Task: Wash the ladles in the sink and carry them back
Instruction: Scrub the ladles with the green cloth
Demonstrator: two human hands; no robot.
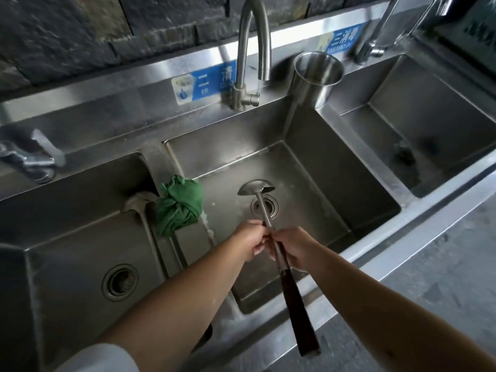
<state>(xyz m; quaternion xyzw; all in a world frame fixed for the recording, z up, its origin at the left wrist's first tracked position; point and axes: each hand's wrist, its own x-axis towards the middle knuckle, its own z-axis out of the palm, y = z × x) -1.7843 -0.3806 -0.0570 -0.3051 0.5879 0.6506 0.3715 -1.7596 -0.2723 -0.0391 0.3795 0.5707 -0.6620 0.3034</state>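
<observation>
Head view shows both your hands meeting over the middle basin of the steel sink (pixel 308 146). Your left hand (pixel 253 241) curls its fingers round the metal shaft of the ladle (pixel 268 216), and your right hand (pixel 294 247) grips the same shaft just beside it, the two hands touching. Its bowl (pixel 256 187) hangs over the round drain (pixel 271 208) at the basin's centre, and its dark handle (pixel 298 304) slants back across the sink's near edge. A crumpled green cloth (pixel 179 204) is draped over the divider between the left and middle basins. A curved faucet (pixel 253 44) rises from the far edge, spout over the middle basin. A steel cup (pixel 316 76) stands at the far edge on the divider between the middle and right basins
</observation>
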